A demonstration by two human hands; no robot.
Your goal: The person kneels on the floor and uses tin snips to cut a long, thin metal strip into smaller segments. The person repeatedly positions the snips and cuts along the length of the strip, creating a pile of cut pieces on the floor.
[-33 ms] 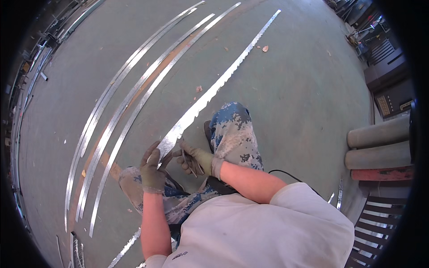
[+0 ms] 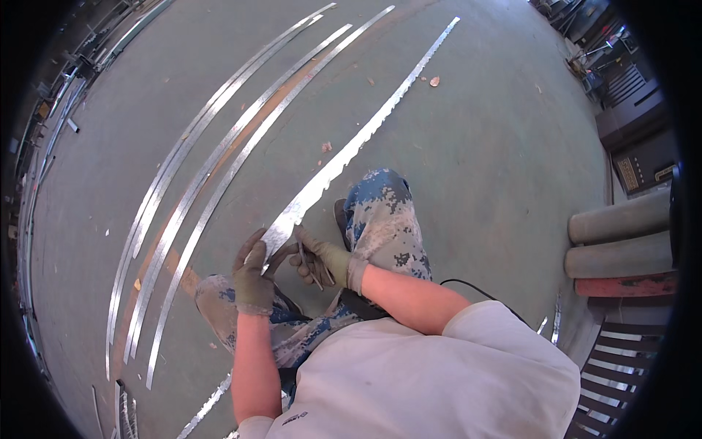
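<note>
Head view, and my gloved left hand grips the near end of the long jagged metal strip, which stretches away over the floor; my right hand, fingers curled, holds a slim metal tool just beside it.

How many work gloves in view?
2. One glove is on the left hand, holding the near end of the jagged silver strip; the other is on the right hand, around a slim tool. None look hidden.
</note>
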